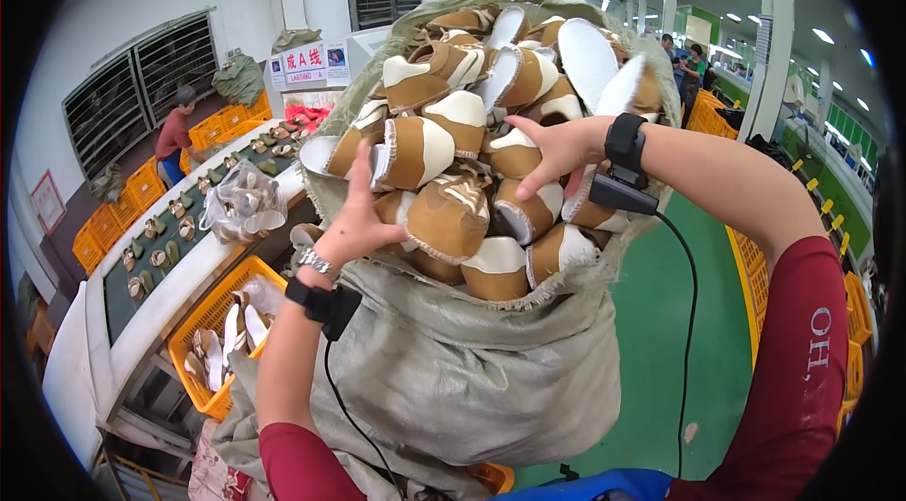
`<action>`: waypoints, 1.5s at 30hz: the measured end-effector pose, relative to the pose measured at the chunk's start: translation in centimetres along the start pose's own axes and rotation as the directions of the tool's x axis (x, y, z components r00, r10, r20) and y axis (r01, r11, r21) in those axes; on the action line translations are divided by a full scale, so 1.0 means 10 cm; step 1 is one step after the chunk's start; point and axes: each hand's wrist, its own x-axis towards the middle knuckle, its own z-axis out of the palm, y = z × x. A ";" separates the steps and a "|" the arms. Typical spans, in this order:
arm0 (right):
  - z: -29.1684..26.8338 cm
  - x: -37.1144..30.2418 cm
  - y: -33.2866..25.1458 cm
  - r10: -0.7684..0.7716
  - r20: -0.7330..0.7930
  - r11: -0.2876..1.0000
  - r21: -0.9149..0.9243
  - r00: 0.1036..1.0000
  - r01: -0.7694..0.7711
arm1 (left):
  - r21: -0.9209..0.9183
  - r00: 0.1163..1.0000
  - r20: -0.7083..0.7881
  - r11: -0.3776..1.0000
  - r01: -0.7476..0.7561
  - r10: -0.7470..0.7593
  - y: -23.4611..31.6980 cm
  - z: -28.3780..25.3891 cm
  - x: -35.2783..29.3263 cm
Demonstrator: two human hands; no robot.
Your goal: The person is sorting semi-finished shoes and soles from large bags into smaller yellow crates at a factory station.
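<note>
A big woven sack (472,350) stands in front of me, its mouth rolled back and heaped with brown-and-white shoe uppers (495,270). White insoles show on several of them. My left hand (359,223) is spread at the heap's left side, its thumb against a brown upper (448,218) with a frayed edge. Over the right part of the heap, my right hand (559,152) has its fingers apart and rests on another upper (514,157). Some of its fingers are hidden. Neither hand visibly grips anything.
On the left, a conveyor (118,289) carries pairs of shoe parts, with a clear plastic bag (243,204) at its edge. Below it sits an orange crate (193,388) of uppers. A co-worker (177,138) stands beyond the conveyor. Cables hang from both my wrists.
</note>
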 end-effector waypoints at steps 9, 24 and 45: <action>0.27 -0.06 -0.13 -0.056 0.074 0.855 0.519 0.996 0.010 | -0.108 0.999 0.033 0.994 0.015 -0.011 0.33 0.28 -0.08; 0.36 0.16 -0.30 -0.263 0.236 0.734 0.678 0.936 0.035 | -0.226 0.998 0.039 0.972 0.066 -0.059 0.16 0.43 -0.23; 0.08 -1.50 -0.61 -0.724 -0.223 0.389 0.649 0.653 0.654 | 0.069 0.938 -0.329 0.993 -0.095 0.113 2.35 -0.35 -0.23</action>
